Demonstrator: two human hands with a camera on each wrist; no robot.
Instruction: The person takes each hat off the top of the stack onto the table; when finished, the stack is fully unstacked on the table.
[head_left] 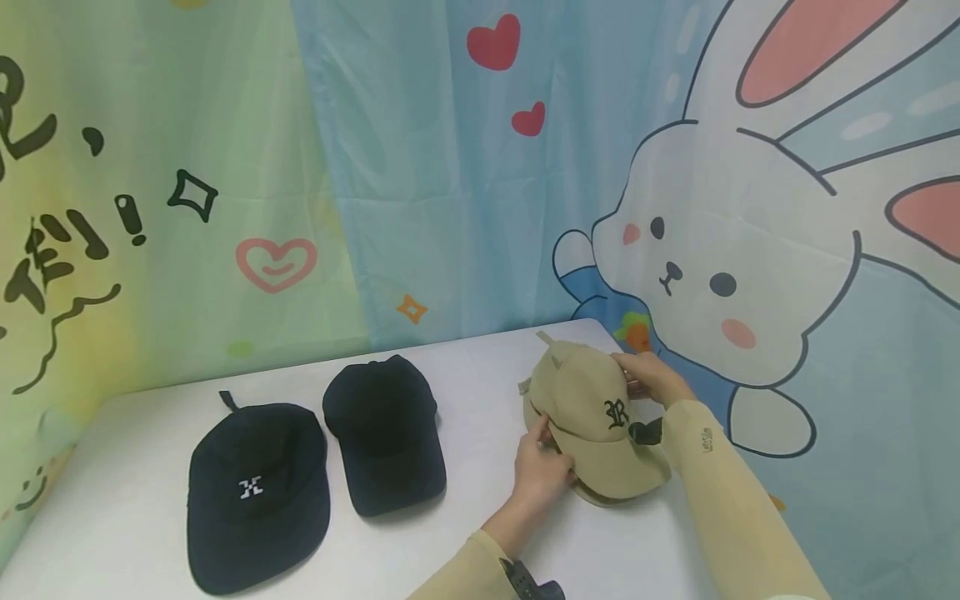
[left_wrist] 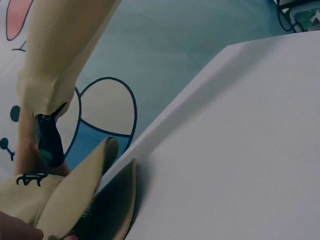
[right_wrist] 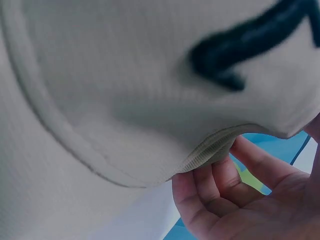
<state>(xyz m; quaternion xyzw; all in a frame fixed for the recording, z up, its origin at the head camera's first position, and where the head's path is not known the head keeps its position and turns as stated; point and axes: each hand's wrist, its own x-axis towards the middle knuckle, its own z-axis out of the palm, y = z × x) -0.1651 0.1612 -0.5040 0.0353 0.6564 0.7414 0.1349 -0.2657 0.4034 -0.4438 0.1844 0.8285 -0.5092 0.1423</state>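
Note:
A beige baseball cap (head_left: 585, 392) with a dark embroidered letter lies over a second beige cap (head_left: 596, 499), whose brim edge shows underneath. My left hand (head_left: 538, 468) holds the near left side of the caps where crown meets brim; whether it grips one or both is hard to tell. At the crown's far right side, my right hand (head_left: 654, 377) pinches the rim. In the right wrist view, the right hand (right_wrist: 250, 200) has its fingers tucked under the crown's lower edge. The left wrist view shows the two brims apart, the upper brim (left_wrist: 70, 205) tilted up.
Left on the white table (head_left: 480, 392) lie a black cap (head_left: 262, 533) with a small white emblem and a plain black cap (head_left: 390, 442) beside it. A printed cloth (head_left: 442, 167) hangs behind the table. The table's right edge runs close to the beige caps.

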